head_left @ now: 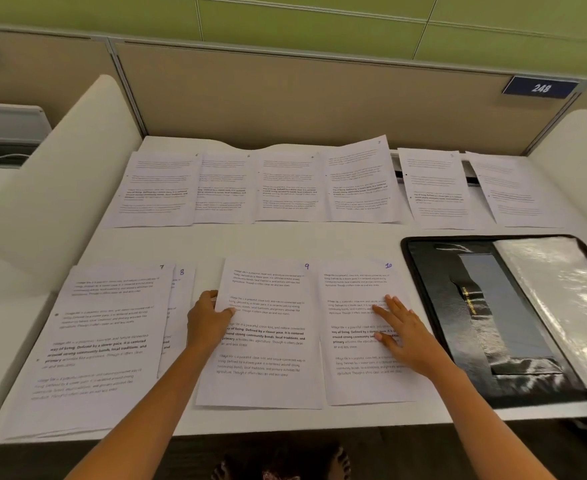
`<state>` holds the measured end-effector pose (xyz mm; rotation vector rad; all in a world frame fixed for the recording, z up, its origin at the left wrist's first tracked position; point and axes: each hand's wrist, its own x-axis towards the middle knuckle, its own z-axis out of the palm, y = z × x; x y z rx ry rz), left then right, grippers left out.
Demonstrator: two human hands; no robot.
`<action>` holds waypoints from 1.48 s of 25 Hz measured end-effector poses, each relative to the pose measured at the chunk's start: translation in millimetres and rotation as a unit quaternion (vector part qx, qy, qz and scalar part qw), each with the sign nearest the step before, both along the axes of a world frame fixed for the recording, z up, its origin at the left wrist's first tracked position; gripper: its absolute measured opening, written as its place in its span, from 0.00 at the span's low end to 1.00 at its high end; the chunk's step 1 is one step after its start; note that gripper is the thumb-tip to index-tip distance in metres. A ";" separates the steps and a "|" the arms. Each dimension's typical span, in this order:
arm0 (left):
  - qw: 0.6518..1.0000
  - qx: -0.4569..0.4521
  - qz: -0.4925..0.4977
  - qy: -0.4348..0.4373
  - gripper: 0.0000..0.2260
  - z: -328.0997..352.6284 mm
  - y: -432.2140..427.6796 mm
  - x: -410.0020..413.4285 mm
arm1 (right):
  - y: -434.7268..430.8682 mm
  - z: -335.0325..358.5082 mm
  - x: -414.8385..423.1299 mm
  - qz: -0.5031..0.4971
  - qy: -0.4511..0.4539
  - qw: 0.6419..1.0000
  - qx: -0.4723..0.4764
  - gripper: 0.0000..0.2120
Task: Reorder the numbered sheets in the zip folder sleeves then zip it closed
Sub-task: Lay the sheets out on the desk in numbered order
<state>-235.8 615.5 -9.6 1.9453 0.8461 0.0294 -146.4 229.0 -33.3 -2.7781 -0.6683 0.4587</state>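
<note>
While the zip folder (437, 306) lies unzipped and spread open at 3 o'clock on the desk (285, 237), a person sorts numbered pages laid out beside it. The left hand (207, 320) curls its fingers around the left edge of sheet 9 (267, 375) at 6 o'clock, thumb on top. The right hand (402, 332) rests flat, fingers straight and spread, on sheet 10 (361, 382) just beside it. Sheet 7 (105, 341) overlaps sheet 8 (181, 299) at 8 o'clock. A far row of 6 sheets (292, 188) runs across 12 o'clock, their numbers too faint to read. Glare hides what the clear sleeve (555, 299) holds. The step in hand appears to be gathering the ordered pages; next, sheet 9 likely needs lifting by its edge without creasing, then stacking in sequence for the sleeves.
</note>
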 end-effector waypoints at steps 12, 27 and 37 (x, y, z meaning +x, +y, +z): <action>0.994 0.103 -0.018 0.033 0.31 -3.3 -9.6 -0.2 | 16.8 11.8 -6.3 -0.054 -0.043 0.997 0.035 0.31; 0.940 0.340 -0.038 0.011 0.25 -34.7 121.3 -93.7 | 363.4 15.9 -103.5 0.258 -0.061 0.964 -0.028 0.28; 0.928 0.355 -0.106 0.028 0.27 -56.4 140.9 -106.5 | 356.6 6.0 -105.8 0.255 -0.038 0.960 -0.112 0.38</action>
